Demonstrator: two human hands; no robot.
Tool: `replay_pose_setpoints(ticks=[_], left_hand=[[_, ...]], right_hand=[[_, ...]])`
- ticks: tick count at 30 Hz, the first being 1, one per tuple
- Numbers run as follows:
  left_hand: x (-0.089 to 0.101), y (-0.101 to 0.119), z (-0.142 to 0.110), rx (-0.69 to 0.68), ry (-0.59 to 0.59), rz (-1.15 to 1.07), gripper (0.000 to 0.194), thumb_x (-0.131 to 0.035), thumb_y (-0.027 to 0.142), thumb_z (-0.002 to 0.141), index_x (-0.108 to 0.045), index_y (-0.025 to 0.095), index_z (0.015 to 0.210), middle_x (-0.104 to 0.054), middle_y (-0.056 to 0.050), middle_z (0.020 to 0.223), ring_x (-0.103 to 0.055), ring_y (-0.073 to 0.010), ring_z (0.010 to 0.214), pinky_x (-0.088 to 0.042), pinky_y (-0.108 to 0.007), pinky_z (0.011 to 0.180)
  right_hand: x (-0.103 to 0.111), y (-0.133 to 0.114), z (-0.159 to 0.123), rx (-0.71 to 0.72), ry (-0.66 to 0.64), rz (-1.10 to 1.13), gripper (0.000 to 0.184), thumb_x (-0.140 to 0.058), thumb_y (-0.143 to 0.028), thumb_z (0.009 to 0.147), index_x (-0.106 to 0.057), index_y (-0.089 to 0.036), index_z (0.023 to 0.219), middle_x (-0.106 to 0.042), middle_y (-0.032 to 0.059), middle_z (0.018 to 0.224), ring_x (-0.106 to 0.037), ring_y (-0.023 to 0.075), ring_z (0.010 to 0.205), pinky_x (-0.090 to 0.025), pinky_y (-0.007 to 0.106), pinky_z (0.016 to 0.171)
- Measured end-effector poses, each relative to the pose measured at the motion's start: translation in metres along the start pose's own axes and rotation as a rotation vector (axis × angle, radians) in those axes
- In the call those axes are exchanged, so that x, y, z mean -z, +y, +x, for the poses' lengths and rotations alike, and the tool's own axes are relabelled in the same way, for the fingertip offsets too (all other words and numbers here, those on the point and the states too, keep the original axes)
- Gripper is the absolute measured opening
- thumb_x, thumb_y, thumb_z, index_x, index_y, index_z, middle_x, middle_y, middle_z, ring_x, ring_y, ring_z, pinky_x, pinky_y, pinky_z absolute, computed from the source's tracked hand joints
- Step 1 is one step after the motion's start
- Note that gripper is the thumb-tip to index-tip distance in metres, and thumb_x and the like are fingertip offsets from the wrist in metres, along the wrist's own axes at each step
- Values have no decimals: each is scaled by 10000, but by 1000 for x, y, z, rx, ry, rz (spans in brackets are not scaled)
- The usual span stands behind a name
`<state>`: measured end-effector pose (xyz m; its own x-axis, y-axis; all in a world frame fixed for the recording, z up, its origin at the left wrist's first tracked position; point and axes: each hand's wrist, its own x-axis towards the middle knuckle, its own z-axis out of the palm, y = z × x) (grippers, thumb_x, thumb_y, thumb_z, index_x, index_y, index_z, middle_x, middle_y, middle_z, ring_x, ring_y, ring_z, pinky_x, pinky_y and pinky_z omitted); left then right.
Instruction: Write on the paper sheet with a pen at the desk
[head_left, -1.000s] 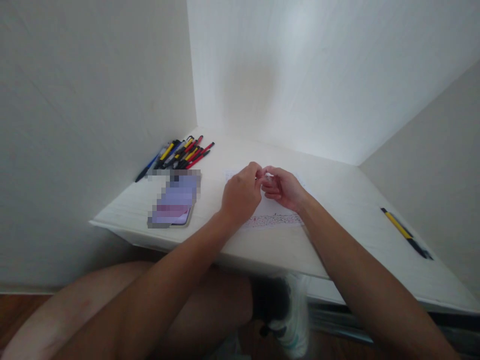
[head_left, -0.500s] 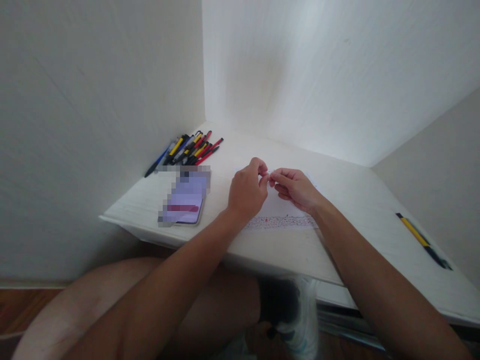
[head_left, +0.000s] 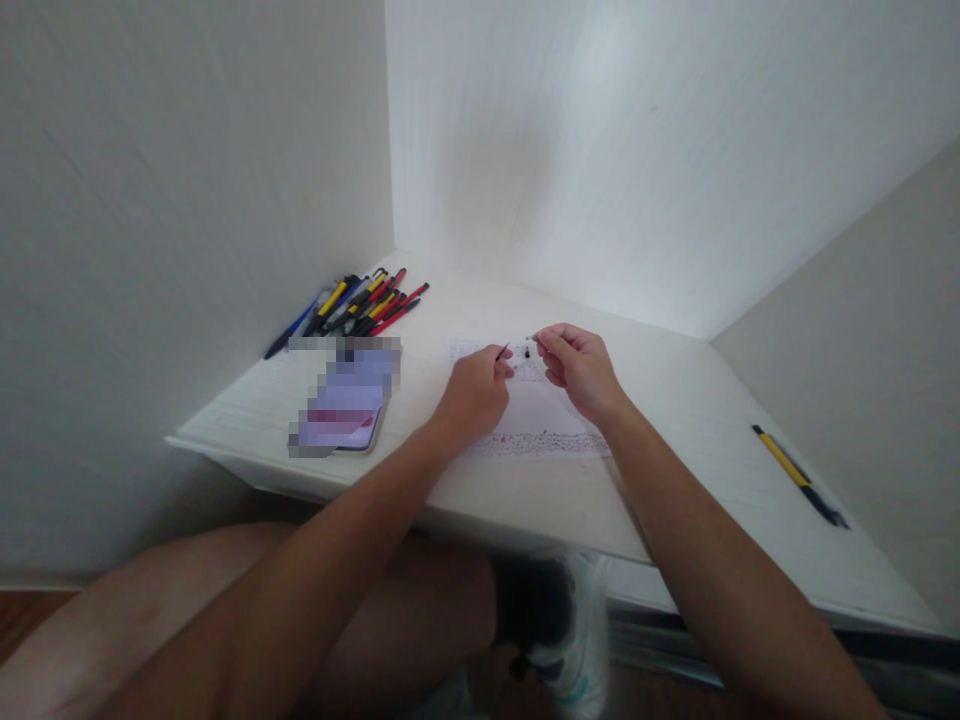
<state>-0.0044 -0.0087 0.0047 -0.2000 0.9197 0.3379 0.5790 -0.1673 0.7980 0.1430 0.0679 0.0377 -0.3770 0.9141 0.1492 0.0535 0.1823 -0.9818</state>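
Pinching small dark parts, one in each hand, above the sheet of paper at the middle of the worktop. Left hand: fingers together on a thin dark sliver, which sticks out toward 1 o'clock from the fingertips. Right hand: fingers together on a tiny dark piece, which hangs just below the thumb and forefinger. The two parts sit near each other but apart, a narrow gap between them. What the parts are is too small to tell.

The paper lies flat under both hands; a band of small red and dark marks runs along its near edge, another fainter band along its far edge.

Pile of pens at 10 o'clock from the hands, in the far left corner against the wall; barrels yellow, red, blue and black, lying loosely crossed. A phone at 9 o'clock from the left hand, flat on the worktop, screen lit, its surface blurred. A single yellow-and-black pen at 3 o'clock, well apart from the hands, near the right edge, lying on its own.

Both forearms reach in from 6 o'clock. The person's bare knee shows below the worktop's near edge, and a white shoe sits on the floor under it.
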Motion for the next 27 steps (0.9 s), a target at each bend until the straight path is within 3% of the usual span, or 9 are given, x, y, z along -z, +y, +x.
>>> replay_pose_setpoints(ticks=[3,6,20,27], left_hand=[[-3,-2,-3,-55,-62,71,282,-402,163,989,-682,159,1013,-742,-59,912,-673,-206,867,-489,-346,857],[-4,-4,-4,-73,-37,151,304,-389,187,992,-687,159,1041,-731,-80,972,-659,-230,901,-492,-374,866],[-6,-5,-4,-100,-32,260,343,-397,218,1005,-684,144,1176,-675,-137,1119,-629,-256,991,-499,-412,919],[-6,-2,-5,-131,-56,290,325,-418,186,991,-698,137,1147,-614,-115,1015,-594,-227,897,-497,-383,859]], right_hand=[[1,4,1,25,-9,-91,193,-708,-344,796,-622,-197,707,-485,-29,588,-292,68,480,-200,261,455],[3,7,3,37,-30,-128,188,-698,-337,809,-625,-197,706,-503,-19,609,-316,73,499,-231,262,474],[4,8,3,52,-52,-183,202,-688,-342,814,-623,-198,688,-511,-11,619,-346,88,533,-249,263,491],[5,10,0,30,-223,-276,223,-690,-380,831,-660,-195,709,-499,-22,595,-363,93,537,-227,268,493]])
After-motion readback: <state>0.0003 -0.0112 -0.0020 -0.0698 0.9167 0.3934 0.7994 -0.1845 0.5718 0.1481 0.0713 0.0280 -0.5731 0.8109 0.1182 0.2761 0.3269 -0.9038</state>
